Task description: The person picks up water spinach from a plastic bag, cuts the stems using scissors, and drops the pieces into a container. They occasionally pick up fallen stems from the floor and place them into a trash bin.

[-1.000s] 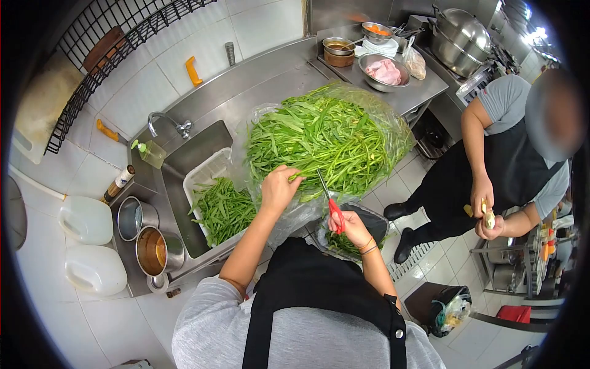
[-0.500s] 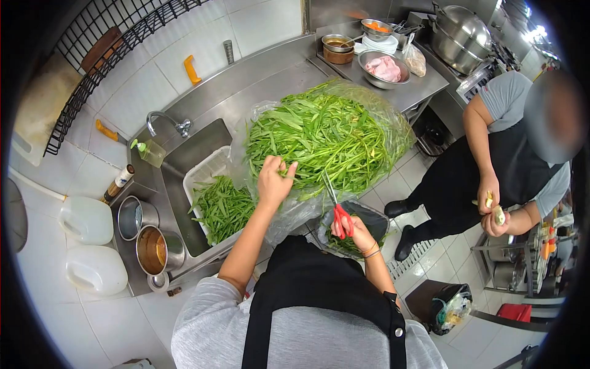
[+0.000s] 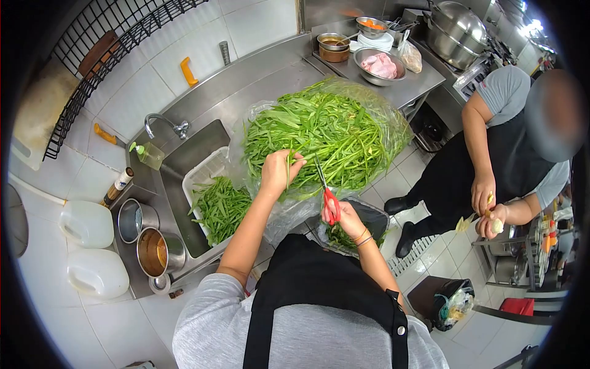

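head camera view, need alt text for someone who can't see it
A person's right hand holds red scissors by a large heap of leafy greens in clear plastic, while the left hand pinches some of it. More greens lie in a white basket in the sink at left; another person stands at right.

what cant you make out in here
In the head view:
Red scissors: finger loops partly hidden by right hand.
What bears the leafy greens: hidden by the pile.
Sink: floor partly hidden by the white basket.
Item in the co-worker's hands: too small to identify.
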Tool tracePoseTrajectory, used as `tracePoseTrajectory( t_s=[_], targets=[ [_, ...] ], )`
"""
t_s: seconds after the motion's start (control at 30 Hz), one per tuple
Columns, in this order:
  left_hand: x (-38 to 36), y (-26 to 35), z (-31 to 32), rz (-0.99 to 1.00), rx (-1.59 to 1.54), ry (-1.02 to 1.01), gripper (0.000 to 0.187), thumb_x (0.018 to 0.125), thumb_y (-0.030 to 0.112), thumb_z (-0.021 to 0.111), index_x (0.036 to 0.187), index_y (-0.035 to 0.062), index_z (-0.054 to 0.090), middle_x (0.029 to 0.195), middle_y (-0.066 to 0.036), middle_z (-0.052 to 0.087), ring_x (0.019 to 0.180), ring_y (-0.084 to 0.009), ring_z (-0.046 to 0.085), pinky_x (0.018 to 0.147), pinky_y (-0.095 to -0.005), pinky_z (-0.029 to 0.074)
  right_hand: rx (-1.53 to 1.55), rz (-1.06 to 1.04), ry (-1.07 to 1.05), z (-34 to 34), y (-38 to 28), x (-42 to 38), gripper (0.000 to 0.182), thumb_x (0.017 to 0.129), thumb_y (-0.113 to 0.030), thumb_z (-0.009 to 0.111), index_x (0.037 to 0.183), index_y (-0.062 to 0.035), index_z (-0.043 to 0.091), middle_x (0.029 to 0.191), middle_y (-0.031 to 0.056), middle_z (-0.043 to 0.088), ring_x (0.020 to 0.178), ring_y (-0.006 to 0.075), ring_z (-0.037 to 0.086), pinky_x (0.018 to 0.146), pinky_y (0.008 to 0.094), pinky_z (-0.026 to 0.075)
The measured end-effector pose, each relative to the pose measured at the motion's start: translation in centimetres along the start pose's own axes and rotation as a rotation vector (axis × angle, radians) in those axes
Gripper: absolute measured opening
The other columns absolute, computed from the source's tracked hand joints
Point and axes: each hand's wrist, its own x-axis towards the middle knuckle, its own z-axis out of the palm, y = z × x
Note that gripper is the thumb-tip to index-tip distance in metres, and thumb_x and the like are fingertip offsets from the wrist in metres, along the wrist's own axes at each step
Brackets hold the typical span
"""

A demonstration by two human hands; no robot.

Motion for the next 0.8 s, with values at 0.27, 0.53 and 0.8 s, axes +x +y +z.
tracePoseTrajectory(
  t_s=[0.27,0.53,0.8],
  targets=[
    [-0.2,-1.4,0.4,0.007,-0.068,-0.014,0.027,0.066,0.024,0.075,0.086,0.0079,0.065,0.057,-0.01,0.057,0.055,-0.0265,0.057,0.057,-0.0345,0.046,0.045,-0.082,-0.066,-0.1,0.1,0.5,0.048,0.094,-0.038,0.043,0.062,-0.0031,0.051,0.067,0.0059,0.054,0.065,0.0135,0.05,0.063,0.0249,0.04],
    [-0.3,-1.8,0.5,0.209,-0.064,0.033,0.024,0.067,0.021,0.075,0.082,0.005,0.065,0.068,-0.014,0.059,0.068,-0.0277,0.06,0.068,-0.0352,0.046,-0.026,-0.073,-0.022,0.3,0.5,1.6,0.04,0.092,-0.033,0.049,0.065,-0.0038,0.053,0.063,0.0005,0.052,0.06,0.0077,0.046,0.059,0.0213,0.038],
    [-0.9,-3.0,2.1,0.014,-0.118,-0.036,0.022,0.07,0.019,0.073,0.082,0.0034,0.064,0.078,-0.014,0.064,0.076,-0.0281,0.063,0.073,-0.0346,0.047,-0.046,0.014,0.086,0.5,1.6,0.8,0.033,0.091,-0.03,0.053,0.069,-0.0054,0.056,0.063,-0.0032,0.051,0.058,0.0049,0.042,0.056,0.02,0.035]
  ],
)
